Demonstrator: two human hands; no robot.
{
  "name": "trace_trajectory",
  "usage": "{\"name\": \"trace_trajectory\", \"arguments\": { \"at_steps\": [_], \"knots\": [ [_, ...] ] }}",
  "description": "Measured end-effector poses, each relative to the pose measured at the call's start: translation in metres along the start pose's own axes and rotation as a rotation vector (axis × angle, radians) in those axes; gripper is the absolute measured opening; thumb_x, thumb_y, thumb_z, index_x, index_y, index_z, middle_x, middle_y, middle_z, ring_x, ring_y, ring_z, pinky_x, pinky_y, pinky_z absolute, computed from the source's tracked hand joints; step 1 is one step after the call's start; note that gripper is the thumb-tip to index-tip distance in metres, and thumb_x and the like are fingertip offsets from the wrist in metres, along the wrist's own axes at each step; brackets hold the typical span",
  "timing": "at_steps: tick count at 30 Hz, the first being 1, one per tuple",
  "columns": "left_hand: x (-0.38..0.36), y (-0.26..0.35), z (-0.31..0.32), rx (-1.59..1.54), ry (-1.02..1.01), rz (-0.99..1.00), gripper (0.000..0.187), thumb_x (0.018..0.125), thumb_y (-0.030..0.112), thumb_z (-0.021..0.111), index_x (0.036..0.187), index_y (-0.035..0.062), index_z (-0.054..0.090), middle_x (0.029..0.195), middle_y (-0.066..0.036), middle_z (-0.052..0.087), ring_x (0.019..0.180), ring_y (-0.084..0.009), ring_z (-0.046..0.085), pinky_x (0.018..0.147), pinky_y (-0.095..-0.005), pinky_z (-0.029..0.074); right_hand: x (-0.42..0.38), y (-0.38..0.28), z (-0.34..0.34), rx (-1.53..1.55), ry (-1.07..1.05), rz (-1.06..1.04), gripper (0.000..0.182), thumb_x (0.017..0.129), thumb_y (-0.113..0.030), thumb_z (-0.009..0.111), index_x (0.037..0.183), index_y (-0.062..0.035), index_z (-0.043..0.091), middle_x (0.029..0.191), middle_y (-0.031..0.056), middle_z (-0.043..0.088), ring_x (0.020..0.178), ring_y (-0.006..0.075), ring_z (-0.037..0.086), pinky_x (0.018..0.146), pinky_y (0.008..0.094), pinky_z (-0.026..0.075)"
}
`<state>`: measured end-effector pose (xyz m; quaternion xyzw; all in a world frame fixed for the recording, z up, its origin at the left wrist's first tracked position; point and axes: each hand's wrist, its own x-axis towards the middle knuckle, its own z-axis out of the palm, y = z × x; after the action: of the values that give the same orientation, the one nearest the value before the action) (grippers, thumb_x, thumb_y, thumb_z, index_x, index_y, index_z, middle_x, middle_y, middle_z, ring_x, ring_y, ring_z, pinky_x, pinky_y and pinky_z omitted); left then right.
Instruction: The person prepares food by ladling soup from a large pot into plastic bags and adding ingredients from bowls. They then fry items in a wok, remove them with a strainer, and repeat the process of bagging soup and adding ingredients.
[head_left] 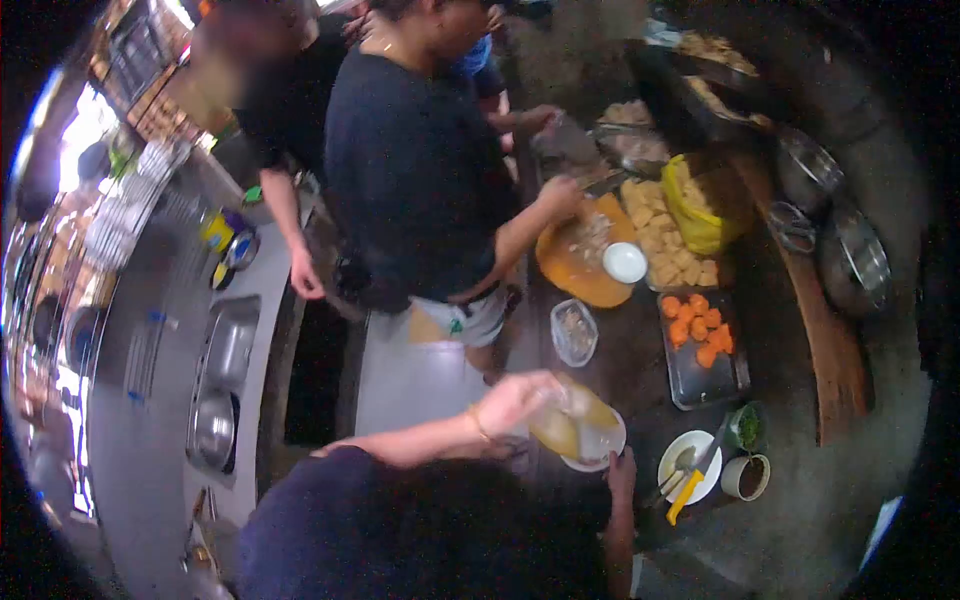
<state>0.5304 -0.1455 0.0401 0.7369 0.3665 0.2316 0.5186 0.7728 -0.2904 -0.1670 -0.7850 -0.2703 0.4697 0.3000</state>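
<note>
My left hand (527, 399), with a bracelet at the wrist, is held over a white bowl (618, 440). Its fingers look curled around something pale and translucent, and motion blur hides what that is. Inside the bowl are a yellowish mass (556, 437) and something whitish. Gripping the near right edge of the bowl is my right hand (621, 474), its fingers at the rim. Close to its right, a white bowl (708, 494) holds a spoon and a yellow-handled knife (686, 497) that rests across it.
Further up the table, a co-worker's hands are over an orange board (565, 270) with chopped pieces and a small white dish (625, 262). A tray (690, 382) carries orange pieces. A plastic tub (574, 334), a small cup (746, 478) and metal pots (855, 262) stand around.
</note>
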Motion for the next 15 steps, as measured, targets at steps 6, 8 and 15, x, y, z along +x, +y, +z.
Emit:
{"name": "trace_trajectory", "arguments": {
  "at_steps": [6, 8, 15],
  "knots": [
    [-0.082, 0.031, -0.14, 0.126, 0.17, -0.191, 0.023, 0.086, 0.02, 0.045, 0.092, 0.001, 0.057, 0.085, -0.008, 0.06, 0.081, -0.0148, 0.055, 0.074, -0.0292, 0.044, 0.015, 0.02, 0.005, 0.078, 0.039, -0.443, 0.021, 0.08, -0.007, 0.049, 0.099, 0.0003, 0.046, 0.074, 0.0127, 0.057, 0.048, 0.0188, 0.054, 0.044, 0.0314, 0.044],
    [-0.097, 0.027, -0.173, 0.179, 0.263, -0.154, 0.024, 0.087, 0.021, 0.044, 0.092, 0.0017, 0.057, 0.08, -0.003, 0.059, 0.076, -0.0109, 0.054, 0.068, -0.0273, 0.045, 0.014, 0.016, -0.014, 0.115, -0.015, -0.389, 0.018, 0.08, -0.006, 0.049, 0.097, -0.0002, 0.046, 0.072, 0.0115, 0.055, 0.042, 0.0158, 0.05, 0.037, 0.0291, 0.04],
    [-0.163, -0.152, -0.367, -0.004, 0.633, -0.21, 0.037, 0.087, 0.013, 0.043, 0.122, -0.0012, 0.04, 0.111, -0.012, 0.053, 0.097, -0.0196, 0.053, 0.08, -0.0278, 0.044, -0.155, -0.142, -0.146, -0.099, 0.12, -0.445, 0.035, 0.08, -0.01, 0.054, 0.114, -0.0008, 0.048, 0.091, 0.0092, 0.059, 0.085, 0.0169, 0.054, 0.078, 0.0282, 0.043]
  ]
}}
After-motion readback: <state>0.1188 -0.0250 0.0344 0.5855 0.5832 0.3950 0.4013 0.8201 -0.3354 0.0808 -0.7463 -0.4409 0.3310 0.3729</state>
